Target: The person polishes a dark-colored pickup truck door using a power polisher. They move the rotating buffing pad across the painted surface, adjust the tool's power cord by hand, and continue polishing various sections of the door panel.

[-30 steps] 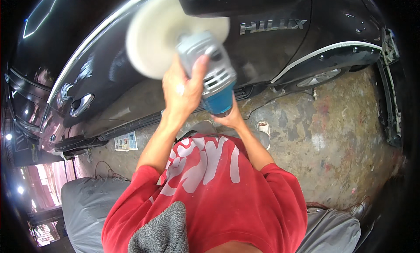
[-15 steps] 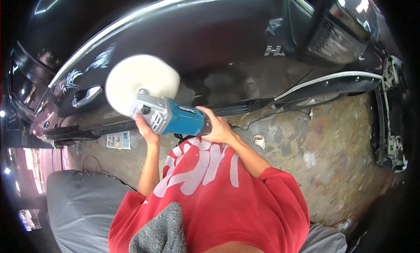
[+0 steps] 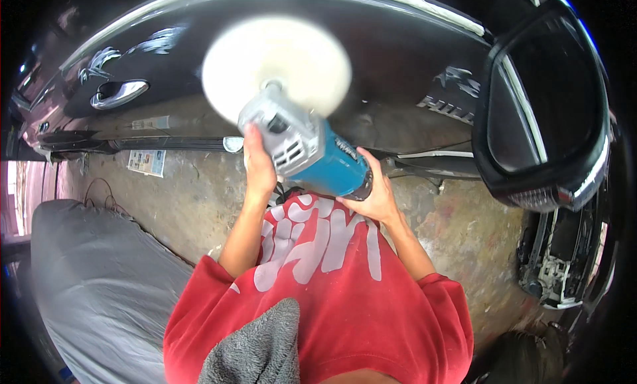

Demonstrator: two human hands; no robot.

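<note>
Both left hand [image 3: 259, 163] and right hand [image 3: 377, 193] clasp a polisher [image 3: 318, 152], pad [image 3: 282, 55] seemingly against the door [image 3: 398, 72].

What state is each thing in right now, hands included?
Polisher: held in both hands
White pad: rim blurred, apparently spinning
Left hand: gripping the grey head
Right hand: gripping the rear end
Side mirror: sticking out
Door handle: untouched
Dark door: glossy
Printed sheet: lying flat
Grey towel: draped
Grey cover: draped, creased
</note>
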